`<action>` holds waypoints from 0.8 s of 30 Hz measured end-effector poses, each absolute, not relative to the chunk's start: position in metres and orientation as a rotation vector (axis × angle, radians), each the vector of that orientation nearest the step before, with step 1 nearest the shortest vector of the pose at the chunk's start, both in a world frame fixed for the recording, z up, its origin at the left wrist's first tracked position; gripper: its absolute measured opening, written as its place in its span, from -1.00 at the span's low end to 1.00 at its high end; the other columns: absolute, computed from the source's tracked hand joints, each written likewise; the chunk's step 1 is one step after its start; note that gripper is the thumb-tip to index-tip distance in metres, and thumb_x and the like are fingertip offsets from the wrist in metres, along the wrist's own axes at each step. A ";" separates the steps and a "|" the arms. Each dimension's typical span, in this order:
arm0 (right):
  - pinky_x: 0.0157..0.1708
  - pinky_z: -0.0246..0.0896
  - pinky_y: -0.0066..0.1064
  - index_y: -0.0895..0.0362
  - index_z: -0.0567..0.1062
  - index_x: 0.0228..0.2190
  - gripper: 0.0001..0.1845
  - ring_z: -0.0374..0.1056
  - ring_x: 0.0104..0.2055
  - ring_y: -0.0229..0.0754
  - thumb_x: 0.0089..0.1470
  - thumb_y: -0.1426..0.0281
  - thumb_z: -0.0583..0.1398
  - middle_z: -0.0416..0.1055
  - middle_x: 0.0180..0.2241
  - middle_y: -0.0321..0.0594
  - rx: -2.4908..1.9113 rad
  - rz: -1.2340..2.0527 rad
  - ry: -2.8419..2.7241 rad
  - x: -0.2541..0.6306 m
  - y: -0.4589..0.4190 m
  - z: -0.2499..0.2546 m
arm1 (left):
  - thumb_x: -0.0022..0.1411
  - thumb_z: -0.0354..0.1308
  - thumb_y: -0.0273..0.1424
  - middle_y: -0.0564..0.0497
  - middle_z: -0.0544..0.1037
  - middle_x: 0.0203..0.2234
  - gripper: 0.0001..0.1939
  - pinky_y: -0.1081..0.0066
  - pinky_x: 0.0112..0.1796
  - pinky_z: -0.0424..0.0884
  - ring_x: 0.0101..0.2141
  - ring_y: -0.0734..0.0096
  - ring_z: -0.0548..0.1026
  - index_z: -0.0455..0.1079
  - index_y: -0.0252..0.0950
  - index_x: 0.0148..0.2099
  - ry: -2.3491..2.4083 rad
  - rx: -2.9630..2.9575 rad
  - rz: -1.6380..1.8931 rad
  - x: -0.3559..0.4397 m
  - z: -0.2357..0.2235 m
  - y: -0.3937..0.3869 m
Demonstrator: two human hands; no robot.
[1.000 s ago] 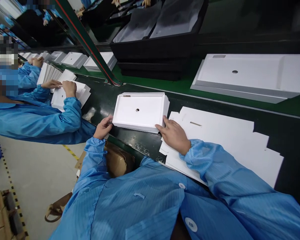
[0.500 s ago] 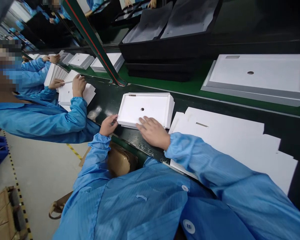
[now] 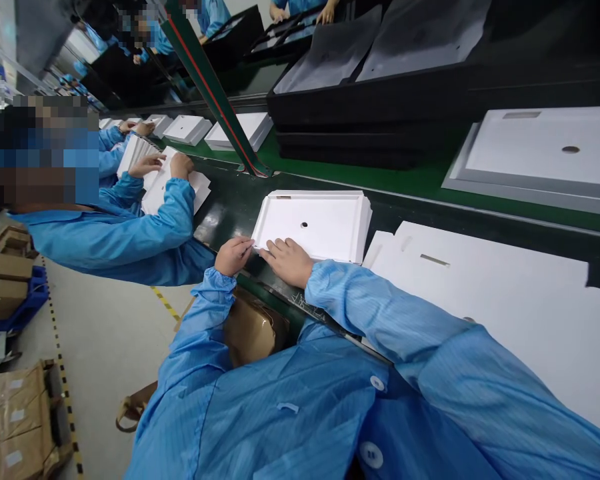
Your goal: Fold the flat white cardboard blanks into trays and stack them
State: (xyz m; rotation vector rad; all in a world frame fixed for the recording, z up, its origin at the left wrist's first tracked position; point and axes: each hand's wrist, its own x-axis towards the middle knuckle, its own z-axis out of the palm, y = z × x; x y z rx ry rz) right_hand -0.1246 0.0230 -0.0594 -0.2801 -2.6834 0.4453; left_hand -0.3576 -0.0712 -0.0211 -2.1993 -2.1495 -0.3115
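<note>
A shallow white cardboard tray point(image 3: 330, 223) with a small round hole and a slot near its far left corner lies in front of me, seemingly atop a stack of similar pieces. My left hand point(image 3: 233, 256) is closed, its thumb and fingertips pinching the tray's near left corner. Just to the right, my right hand point(image 3: 290, 262) lies over the near edge with its fingers laid out side by side on the card. Under and beyond my right forearm spread flat white cardboard blanks point(image 3: 490, 280), the upper one with a narrow slot.
Black trays point(image 3: 345, 107) with grey sheets stand stacked behind. A larger white tray stack point(image 3: 530, 150) sits on the green strip at right. A slanted green post point(image 3: 215, 100) rises at left. A co-worker's sleeve point(image 3: 130, 247) and hands are at the left, over similar card.
My right hand has left the tray's right side and slid left along the near edge, close to my left hand. My left fingers have closed at the corner. The view has shifted left.
</note>
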 end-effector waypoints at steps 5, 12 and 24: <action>0.00 0.09 -0.06 0.21 0.33 0.24 -0.50 0.25 0.11 0.12 0.35 0.43 -0.06 0.32 0.22 0.16 -0.321 0.445 -2.686 -0.129 0.020 -0.061 | 0.37 0.08 -0.27 -0.16 0.62 -0.14 -0.74 0.14 -0.04 0.54 -0.13 0.20 0.59 0.57 -0.21 -0.06 -2.174 -2.220 -0.298 -0.358 -0.020 -0.072; 0.06 0.13 -0.05 0.25 0.34 0.25 -0.49 0.27 0.17 0.12 0.35 0.46 -0.08 0.27 0.28 0.18 -0.325 0.396 -2.689 -0.140 0.017 -0.066 | 0.33 0.10 -0.32 -0.15 0.60 -0.14 -0.71 0.17 -0.03 0.54 -0.12 0.23 0.57 0.53 -0.23 0.03 -2.200 -2.215 -0.440 -0.355 -0.029 -0.079; 0.26 0.07 -0.02 0.14 0.43 0.18 -0.55 0.18 0.31 0.11 0.32 0.41 0.06 0.27 0.31 0.05 -0.308 0.391 -2.578 -0.020 0.014 -0.035 | 0.21 0.27 -0.17 -0.17 0.45 -0.07 -0.43 0.13 0.04 0.46 -0.05 0.12 0.47 0.43 -0.26 0.22 -2.251 -1.944 -0.570 -0.354 -0.038 -0.088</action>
